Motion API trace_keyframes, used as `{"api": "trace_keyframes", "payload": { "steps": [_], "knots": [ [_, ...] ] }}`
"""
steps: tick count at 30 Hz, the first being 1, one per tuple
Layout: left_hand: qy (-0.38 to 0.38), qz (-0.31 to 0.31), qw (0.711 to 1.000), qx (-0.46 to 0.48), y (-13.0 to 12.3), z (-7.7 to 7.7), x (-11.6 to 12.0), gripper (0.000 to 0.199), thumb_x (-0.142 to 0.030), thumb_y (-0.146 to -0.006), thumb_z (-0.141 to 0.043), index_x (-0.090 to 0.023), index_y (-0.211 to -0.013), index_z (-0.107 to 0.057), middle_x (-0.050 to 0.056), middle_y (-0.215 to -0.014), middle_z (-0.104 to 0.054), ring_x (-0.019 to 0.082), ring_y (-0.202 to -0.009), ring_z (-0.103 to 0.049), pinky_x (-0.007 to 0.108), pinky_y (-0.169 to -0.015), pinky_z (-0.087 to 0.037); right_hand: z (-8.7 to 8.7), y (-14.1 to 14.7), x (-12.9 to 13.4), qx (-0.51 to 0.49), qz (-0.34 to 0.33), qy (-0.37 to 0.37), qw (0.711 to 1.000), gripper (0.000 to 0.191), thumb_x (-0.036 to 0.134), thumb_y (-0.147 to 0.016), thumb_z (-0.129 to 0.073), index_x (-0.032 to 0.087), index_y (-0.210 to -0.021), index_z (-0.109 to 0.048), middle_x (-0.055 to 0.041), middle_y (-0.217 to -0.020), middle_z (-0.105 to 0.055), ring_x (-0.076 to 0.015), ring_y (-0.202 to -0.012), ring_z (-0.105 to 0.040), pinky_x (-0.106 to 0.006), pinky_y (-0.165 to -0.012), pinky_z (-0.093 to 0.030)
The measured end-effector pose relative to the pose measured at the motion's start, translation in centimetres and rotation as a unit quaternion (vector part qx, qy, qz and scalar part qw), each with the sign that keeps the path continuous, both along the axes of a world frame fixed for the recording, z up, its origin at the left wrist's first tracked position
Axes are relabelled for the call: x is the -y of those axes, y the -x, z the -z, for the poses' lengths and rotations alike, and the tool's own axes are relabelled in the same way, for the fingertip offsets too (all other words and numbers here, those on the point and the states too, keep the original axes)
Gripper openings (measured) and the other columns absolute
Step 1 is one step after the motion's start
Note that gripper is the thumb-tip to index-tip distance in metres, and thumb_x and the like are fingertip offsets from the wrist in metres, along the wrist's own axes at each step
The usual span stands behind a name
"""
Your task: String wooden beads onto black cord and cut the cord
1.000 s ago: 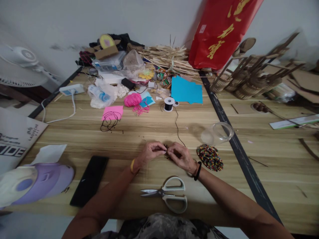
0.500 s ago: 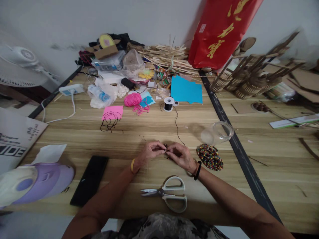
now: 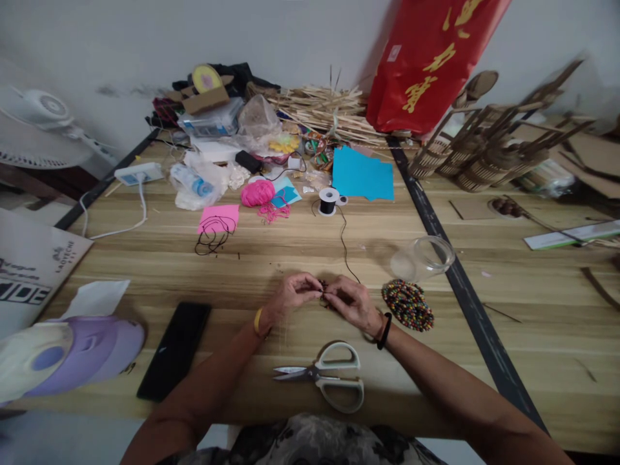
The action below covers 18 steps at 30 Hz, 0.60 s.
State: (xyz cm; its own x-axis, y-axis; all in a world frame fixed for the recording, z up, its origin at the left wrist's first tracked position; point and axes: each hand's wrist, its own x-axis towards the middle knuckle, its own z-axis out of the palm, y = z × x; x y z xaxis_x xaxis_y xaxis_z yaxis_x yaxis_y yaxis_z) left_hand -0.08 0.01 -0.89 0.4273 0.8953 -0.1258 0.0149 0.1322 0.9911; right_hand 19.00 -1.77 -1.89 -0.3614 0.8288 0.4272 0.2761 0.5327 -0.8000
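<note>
My left hand [image 3: 292,294] and my right hand [image 3: 352,300] meet over the table, fingertips pinched close together on a small dark beaded piece [image 3: 323,285]. My fingers cover most of it, so its exact form is hidden. A black cord [image 3: 344,239] runs from a white spool [image 3: 328,201] down to beside my right hand. To the right of that hand lies a coiled strand of multicoloured beads [image 3: 407,305]. Scissors with white handles [image 3: 317,373] rest on the table below both hands, blades pointing left.
A clear plastic jar [image 3: 431,257] lies by the beads. At left are a black phone [image 3: 174,351] and a purple-and-white appliance [image 3: 92,355]. Pink yarn [image 3: 258,193], blue paper [image 3: 362,174] and a pink sheet [image 3: 217,218] lie farther back. Small woven baskets [image 3: 484,155] stand at right.
Both hands stay in nearly the same place, with only a slight shift of the fingers around the beaded piece. Everything else looks the same.
</note>
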Motion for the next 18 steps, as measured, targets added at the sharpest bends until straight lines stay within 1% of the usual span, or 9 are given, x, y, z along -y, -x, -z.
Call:
{"api": "trace_keyframes", "payload": {
  "steps": [4,8,18],
  "knots": [
    [-0.013,0.001,1.000,-0.012,0.03,0.15,-0.08,0.018,-0.026,-0.067,-0.073,-0.012,-0.076,-0.064,0.004,-0.077,-0.065,0.015,-0.076,-0.060,0.028,-0.076,-0.047,-0.30,0.02,0.02,0.001,0.000,-0.008,1.000,0.014,0.028,-0.090,-0.055,0.018,-0.081,-0.061,-0.0046,-0.072,-0.061,-0.0160,-0.070,-0.057,-0.029,-0.065,-0.046],
    [-0.017,0.000,1.000,-0.016,0.04,0.18,-0.12,0.025,-0.032,-0.066,-0.074,-0.012,-0.076,-0.063,0.004,-0.078,-0.065,0.014,-0.076,-0.060,0.027,-0.076,-0.047,-0.39,0.01,0.05,0.000,-0.002,-0.003,1.000,0.016,0.030,-0.090,-0.054,0.018,-0.082,-0.061,-0.0044,-0.073,-0.061,-0.0157,-0.069,-0.056,-0.028,-0.064,-0.046],
    [-0.005,-0.008,1.000,-0.018,-0.07,-0.19,-0.07,0.026,-0.033,-0.065,-0.076,-0.012,-0.075,-0.064,0.003,-0.077,-0.064,0.012,-0.075,-0.060,0.025,-0.075,-0.047,-0.32,-0.05,0.15,-0.008,0.009,0.006,1.000,0.018,0.031,-0.091,-0.052,0.018,-0.080,-0.059,-0.0049,-0.071,-0.059,-0.0160,-0.066,-0.054,-0.029,-0.061,-0.044]
  ]
}}
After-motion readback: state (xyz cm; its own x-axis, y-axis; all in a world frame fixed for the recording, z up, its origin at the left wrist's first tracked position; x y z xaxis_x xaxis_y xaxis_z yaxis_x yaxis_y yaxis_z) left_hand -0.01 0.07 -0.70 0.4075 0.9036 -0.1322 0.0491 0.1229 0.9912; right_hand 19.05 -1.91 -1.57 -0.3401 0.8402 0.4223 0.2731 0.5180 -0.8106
